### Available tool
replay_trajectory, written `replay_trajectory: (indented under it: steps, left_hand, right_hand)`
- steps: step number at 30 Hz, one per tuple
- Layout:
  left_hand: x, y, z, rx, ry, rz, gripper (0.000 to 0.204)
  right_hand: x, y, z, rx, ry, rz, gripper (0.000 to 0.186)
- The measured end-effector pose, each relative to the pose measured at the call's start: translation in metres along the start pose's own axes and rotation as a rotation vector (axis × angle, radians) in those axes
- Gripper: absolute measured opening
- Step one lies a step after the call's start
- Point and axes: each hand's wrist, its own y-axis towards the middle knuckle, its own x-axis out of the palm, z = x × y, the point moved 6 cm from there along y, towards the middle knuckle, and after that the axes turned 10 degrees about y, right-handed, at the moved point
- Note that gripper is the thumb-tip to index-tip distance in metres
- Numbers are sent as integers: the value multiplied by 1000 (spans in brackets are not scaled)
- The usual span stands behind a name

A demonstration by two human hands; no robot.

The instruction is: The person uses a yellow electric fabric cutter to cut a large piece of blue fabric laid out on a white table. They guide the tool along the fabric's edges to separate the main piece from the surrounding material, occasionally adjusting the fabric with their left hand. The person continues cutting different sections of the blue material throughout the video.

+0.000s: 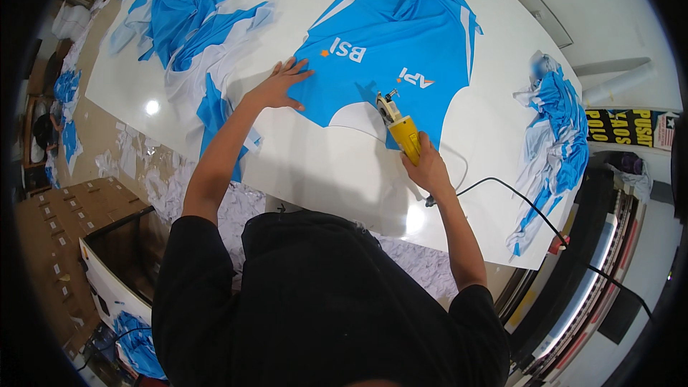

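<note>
A blue fabric shirt panel (401,36) with white side stripes and printed lettering lies spread on the white table (315,165). My left hand (281,87) rests on its left edge, fingers spread. My right hand (428,169) is wrapped round the yellow body of an electric rotary fabric cutter (403,132). The cutter's head stands over the panel, beside the curved white cut-out at its near edge. From the cutter's rear a black cord (527,204) runs off to the right.
Crumpled blue and white fabric heaps lie at the table's far left (183,18) and right edge (555,132). White scraps (165,179) litter the floor. Cardboard boxes (61,244) stand lower left; long rolls (584,265) lean beyond the right edge.
</note>
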Motion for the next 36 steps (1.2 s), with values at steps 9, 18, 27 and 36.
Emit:
replay_trajectory:
  steps: [9,18,27,36]
  left_hand:
    - [-5,-2,5,-19,-4,-24,107]
    - [-6,-2,7,-21,-18,-31,107]
    - [-5,-3,6,-20,-24,-33,107]
    - [-2,0,-2,13,21,-13,110]
  right_hand:
    - [-7,22,-1,-79,-35,-49,65]
    - [-7,38,-7,-117,-54,-71,69]
    - [-3,46,-12,-152,-36,-65,66]
    - [9,-3,-10,-18,19,-20,68]
